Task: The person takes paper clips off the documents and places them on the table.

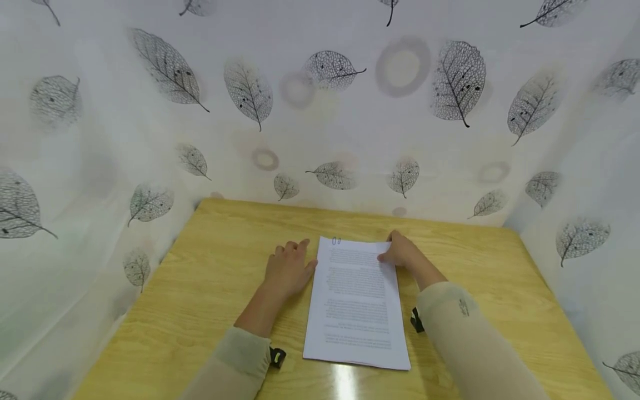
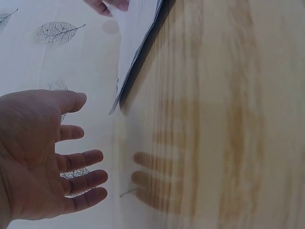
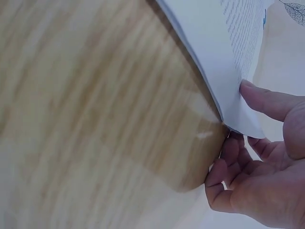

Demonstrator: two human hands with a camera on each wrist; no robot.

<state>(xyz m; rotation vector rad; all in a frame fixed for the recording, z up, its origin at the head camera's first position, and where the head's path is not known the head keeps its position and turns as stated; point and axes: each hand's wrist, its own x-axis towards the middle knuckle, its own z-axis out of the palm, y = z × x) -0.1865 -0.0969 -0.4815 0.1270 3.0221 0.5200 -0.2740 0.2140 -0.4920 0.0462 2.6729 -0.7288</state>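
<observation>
On the desk (image 1: 225,266), I'm pinching the paper stack (image 1: 356,311) by its far right corner with my right grip (image 1: 403,253), my left grip (image 1: 288,270) holding nothing beside it, risking skewed sheets from a one-sided tug.

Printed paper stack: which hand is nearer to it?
Right. The right hand pinches the far right corner of the printed paper stack, thumb on top; the left hand is open beside its left edge, holding nothing.
</observation>
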